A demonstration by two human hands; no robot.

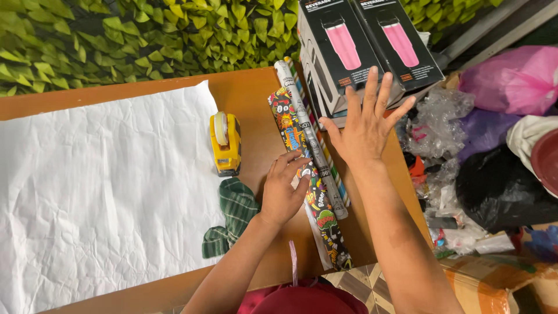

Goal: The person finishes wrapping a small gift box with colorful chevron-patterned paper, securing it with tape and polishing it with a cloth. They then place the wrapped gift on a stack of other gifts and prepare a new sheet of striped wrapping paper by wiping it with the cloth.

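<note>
My left hand (283,189) rests on a roll of colourful comic-print wrapping paper (325,224) lying on the brown table (250,93), fingers curled over it. Beside it lie two more rolls, one grey-and-white (299,99). My right hand (366,125) hovers open with fingers spread, above the rolls and in front of two black boxes (372,40) showing pink tumblers. A large creased white paper sheet (104,186) covers the table's left part.
A yellow tape dispenser (225,142) stands beside the sheet, a green striped cloth (232,218) below it. Plastic bags, pink, purple and black (500,180), pile up right of the table. A leafy green wall (116,35) is behind.
</note>
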